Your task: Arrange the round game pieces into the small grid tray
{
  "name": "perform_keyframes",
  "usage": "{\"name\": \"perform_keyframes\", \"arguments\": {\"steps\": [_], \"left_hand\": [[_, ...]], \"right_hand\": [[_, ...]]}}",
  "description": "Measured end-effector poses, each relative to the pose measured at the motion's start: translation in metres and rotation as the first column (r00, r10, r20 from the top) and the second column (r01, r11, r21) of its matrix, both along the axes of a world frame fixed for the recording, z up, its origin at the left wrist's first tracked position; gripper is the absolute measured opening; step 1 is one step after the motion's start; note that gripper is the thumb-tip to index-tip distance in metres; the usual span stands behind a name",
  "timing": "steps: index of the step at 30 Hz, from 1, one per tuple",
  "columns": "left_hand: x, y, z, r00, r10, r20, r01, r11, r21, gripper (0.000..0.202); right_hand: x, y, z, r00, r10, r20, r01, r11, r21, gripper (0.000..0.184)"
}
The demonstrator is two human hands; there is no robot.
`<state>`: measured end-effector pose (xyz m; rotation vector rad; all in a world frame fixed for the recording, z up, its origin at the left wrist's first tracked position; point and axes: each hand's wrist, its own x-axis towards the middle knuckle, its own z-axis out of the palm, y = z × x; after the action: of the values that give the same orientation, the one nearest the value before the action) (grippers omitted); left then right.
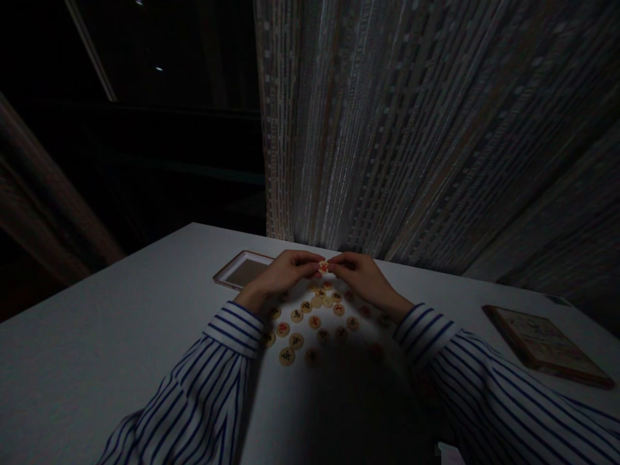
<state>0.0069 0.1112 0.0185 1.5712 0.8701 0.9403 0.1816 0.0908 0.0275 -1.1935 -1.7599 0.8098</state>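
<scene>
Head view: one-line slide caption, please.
Left hand and right hand hold a red-marked round piece between them; more pieces lie scattered on the white table.

Left cuff (233,329): white, perhaps pale grey in this dim light, blue stripes running round. Behind left cuff, left sleeve (186,394): blue stripes roughly lengthwise, cloth creased. Right of left cuff, right sleeve (504,394): matching stripes.

Red-marked disc (323,267) pinched between both hands (281,272)
</scene>
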Motion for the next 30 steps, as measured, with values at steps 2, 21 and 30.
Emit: {"name": "perform_keyframes", "arguments": {"steps": [2,21,30], "left_hand": [[0.003,-0.003,0.004,1.0,-0.008,-0.004,0.008,1.0,0.012,0.019],[0.041,-0.048,0.027,0.992,-0.122,-0.014,0.123,0.989,0.087,0.026],[0.056,-0.07,0.024,0.999,-0.012,0.029,0.012,1.0,-0.001,0.029]], "right_hand": [[0.002,-0.005,0.003,1.0,-0.005,-0.014,0.005,1.0,0.005,0.012],[0.041,-0.061,0.021,0.992,-0.068,-0.107,0.066,0.998,-0.015,0.012],[0.053,-0.079,0.02,0.989,-0.026,-0.144,0.024,1.0,-0.01,0.017]]}}
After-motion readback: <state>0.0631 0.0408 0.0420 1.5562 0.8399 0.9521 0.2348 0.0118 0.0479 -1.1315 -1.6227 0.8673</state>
